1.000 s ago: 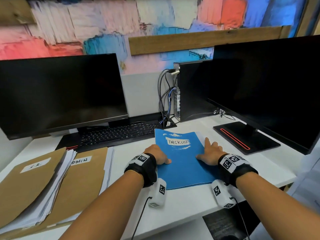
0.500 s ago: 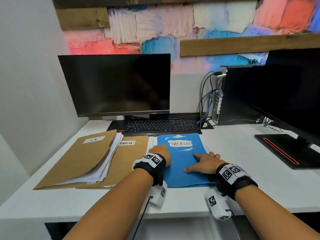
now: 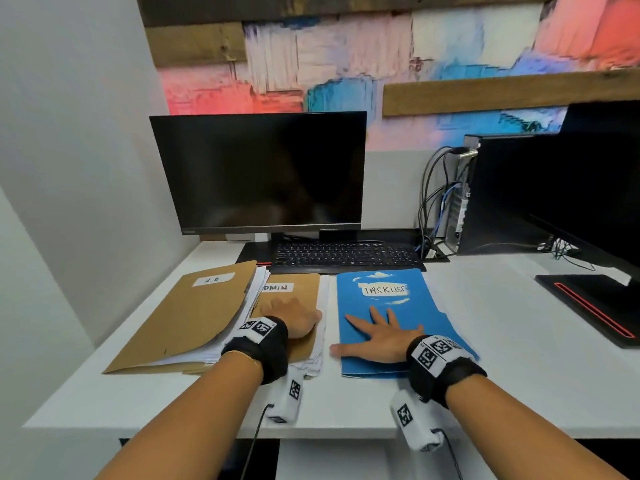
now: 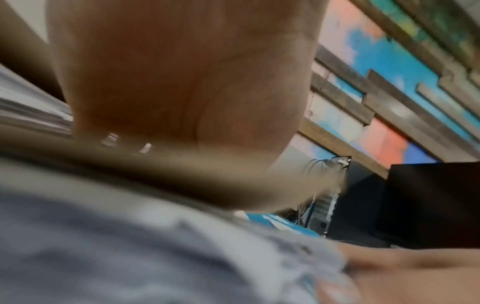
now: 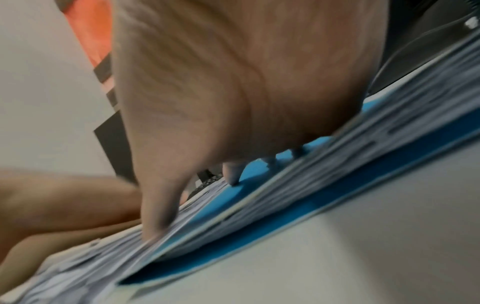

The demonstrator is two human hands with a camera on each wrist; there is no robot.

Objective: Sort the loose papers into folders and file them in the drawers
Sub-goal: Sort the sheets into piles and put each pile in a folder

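A blue folder [image 3: 412, 313] labelled TASKLIST lies on the white desk [image 3: 502, 368], stuffed with papers [image 5: 324, 164]. My right hand [image 3: 377, 332] rests flat on it, fingers spread, thumb at its left edge. To its left lies a brown folder [image 3: 294, 296] labelled ADMIN with papers sticking out. My left hand [image 3: 294, 318] lies on this folder, and the head view is blurred there. Overlapping it at the far left is another brown folder [image 3: 194, 313], thick with papers. In the left wrist view my palm [image 4: 182, 82] fills the frame.
A black keyboard [image 3: 346, 254] and monitor [image 3: 259, 171] stand just behind the folders. A second monitor [image 3: 588, 188] with its base [image 3: 595, 306] and a computer tower with cables [image 3: 446, 202] occupy the right. A wall closes the left side.
My left hand has moved off the blue folder onto the ADMIN folder. The right hand has slid to the blue folder's lower left. The head view has turned left.
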